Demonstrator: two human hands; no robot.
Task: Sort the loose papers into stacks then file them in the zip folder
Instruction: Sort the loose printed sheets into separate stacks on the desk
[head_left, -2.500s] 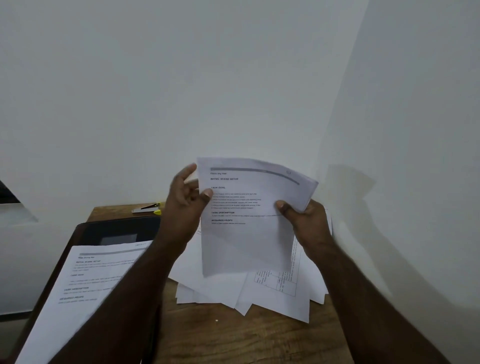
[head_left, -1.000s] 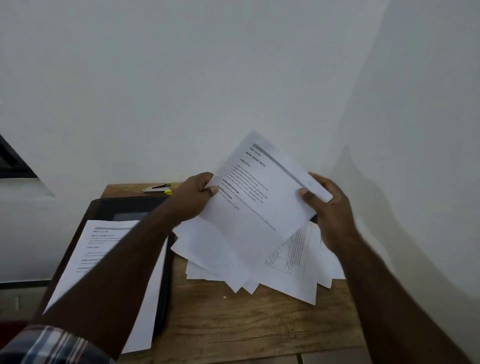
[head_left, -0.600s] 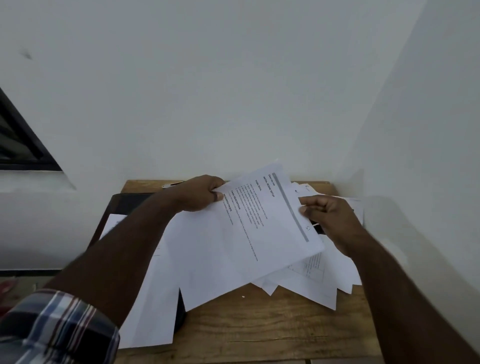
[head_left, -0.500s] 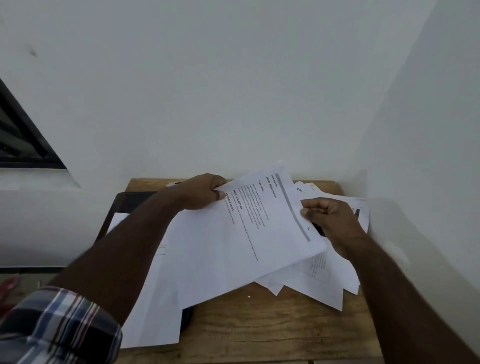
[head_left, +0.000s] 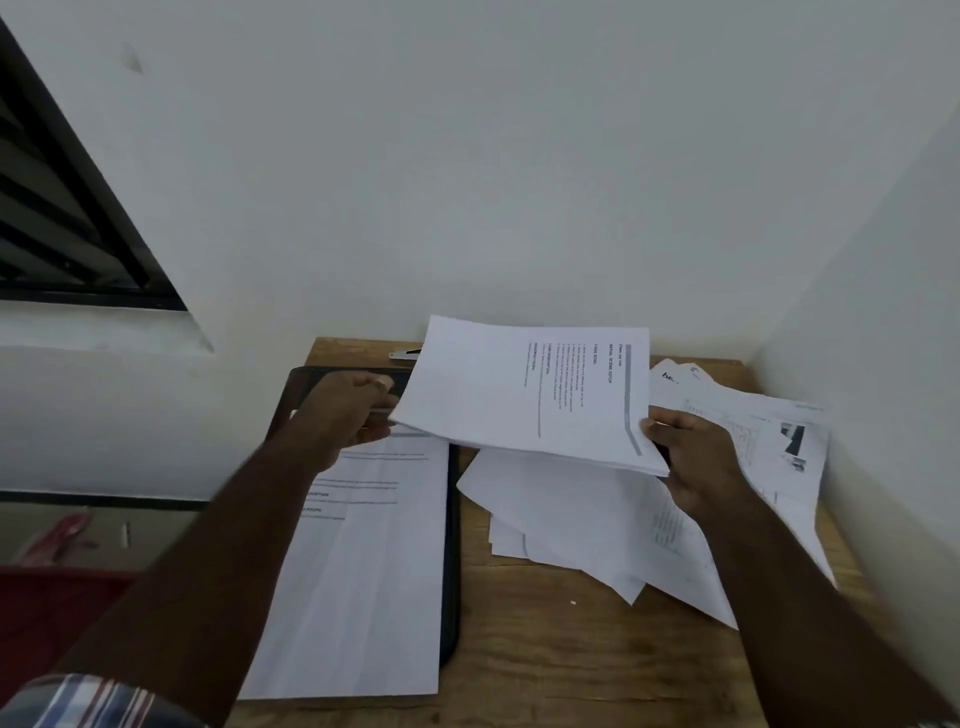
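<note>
Hands hold one printed sheet (head_left: 524, 395) up over the counter (head_left: 545, 649): left hand (head_left: 345, 410) pinches one edge, right hand (head_left: 693, 457) grips the other (loose papers (head_left: 587, 525) lie underneath).

Matt white paper sheets (head_left: 530, 395), a grainy wooden table (head_left: 545, 654), a smooth dark zip folder (head_left: 451, 571), a checked cloth sleeve (head_left: 93, 701)

The sheet (head_left: 524, 395) was white with a grey band and black text; the folder (head_left: 451, 545) black; the table (head_left: 561, 665) brown wood-grained; the sleeve (head_left: 88, 701) plaid.
</note>
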